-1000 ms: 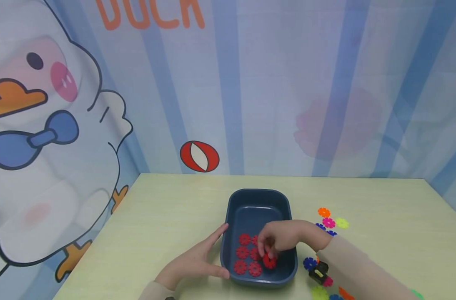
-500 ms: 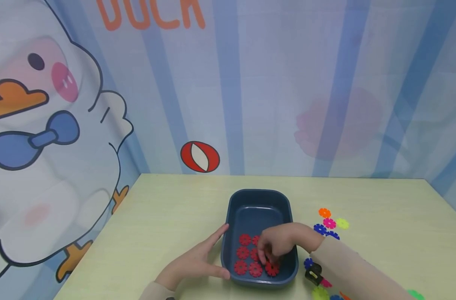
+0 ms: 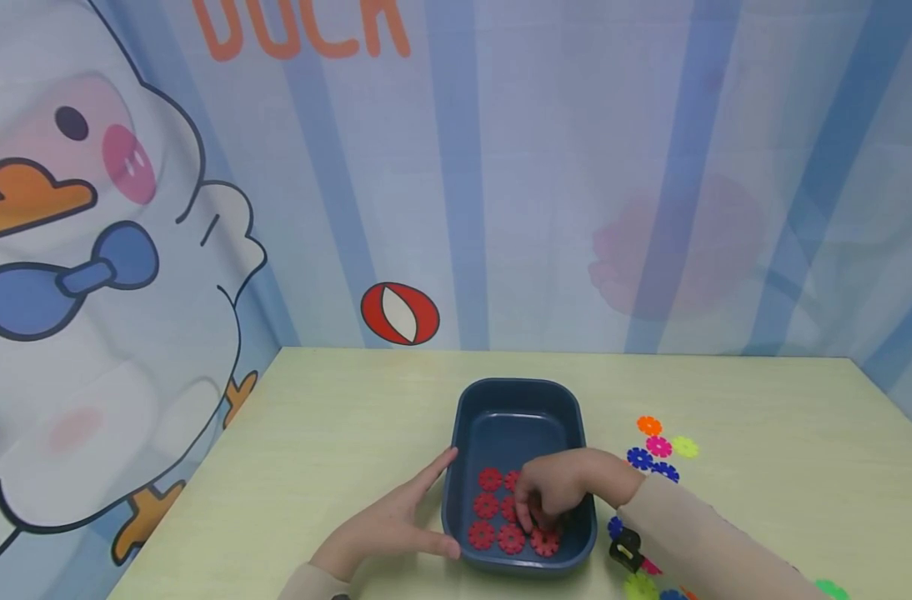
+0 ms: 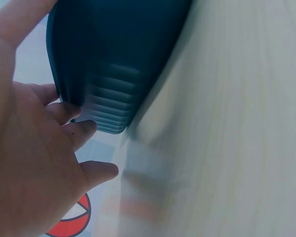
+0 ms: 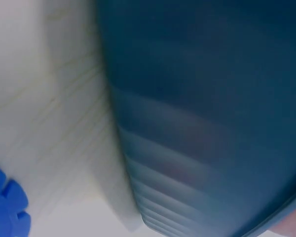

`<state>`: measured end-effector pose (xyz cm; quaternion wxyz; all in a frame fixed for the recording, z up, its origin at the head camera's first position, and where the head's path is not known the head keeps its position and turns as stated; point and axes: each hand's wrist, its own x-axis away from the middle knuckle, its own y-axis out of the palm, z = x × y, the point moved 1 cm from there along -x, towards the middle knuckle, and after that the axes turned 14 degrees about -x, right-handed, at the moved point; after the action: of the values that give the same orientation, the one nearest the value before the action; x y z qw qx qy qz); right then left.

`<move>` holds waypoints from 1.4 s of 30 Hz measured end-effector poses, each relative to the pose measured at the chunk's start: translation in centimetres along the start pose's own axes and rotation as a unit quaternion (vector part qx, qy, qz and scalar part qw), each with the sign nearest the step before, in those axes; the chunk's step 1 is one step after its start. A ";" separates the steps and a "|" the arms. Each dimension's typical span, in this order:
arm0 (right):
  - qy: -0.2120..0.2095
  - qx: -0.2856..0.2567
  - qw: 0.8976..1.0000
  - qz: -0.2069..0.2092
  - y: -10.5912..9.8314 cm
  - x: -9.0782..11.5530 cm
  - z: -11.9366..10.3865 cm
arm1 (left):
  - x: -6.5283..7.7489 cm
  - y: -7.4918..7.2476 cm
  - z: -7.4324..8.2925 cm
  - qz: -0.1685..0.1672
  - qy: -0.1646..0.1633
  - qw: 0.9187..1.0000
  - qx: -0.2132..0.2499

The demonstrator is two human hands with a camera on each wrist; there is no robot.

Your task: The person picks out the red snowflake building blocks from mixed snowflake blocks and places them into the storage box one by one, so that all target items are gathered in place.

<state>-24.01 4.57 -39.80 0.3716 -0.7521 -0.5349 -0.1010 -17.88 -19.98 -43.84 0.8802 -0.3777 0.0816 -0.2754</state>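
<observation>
Reaching into the blue tray [image 3: 516, 437], head view: right hand [image 3: 557, 487] bent over a red disc [image 3: 546, 543] at its fingertips; grip hidden, cannot tell. Left wrist view: left hand [image 4: 34, 143] unclenched, fingers touching tray. Right wrist view: blue disc [image 5: 7, 207] near right hand.

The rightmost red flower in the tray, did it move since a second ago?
Yes. The rightmost red flower has shifted towards the near wall of the blue tray, which stayed put.
</observation>
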 end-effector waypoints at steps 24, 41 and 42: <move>-0.204 -0.041 0.973 0.101 -2.8 6.1 0.5 | 0.1 -0.1 0.3 0.002 -0.013 1.000 0.014; -0.252 -0.077 0.929 0.259 -1.6 13.8 7.0 | 0.1 -0.1 0.4 0.000 -0.010 1.000 0.003; -0.250 -0.073 0.927 0.269 -1.4 14.2 7.4 | 0.1 0.0 0.4 0.000 -0.011 1.000 0.003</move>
<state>-21.29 20.10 -36.56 0.1833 -0.8934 -0.3796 0.1555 -17.70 -19.77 -43.51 0.8823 -0.3776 0.0714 -0.2717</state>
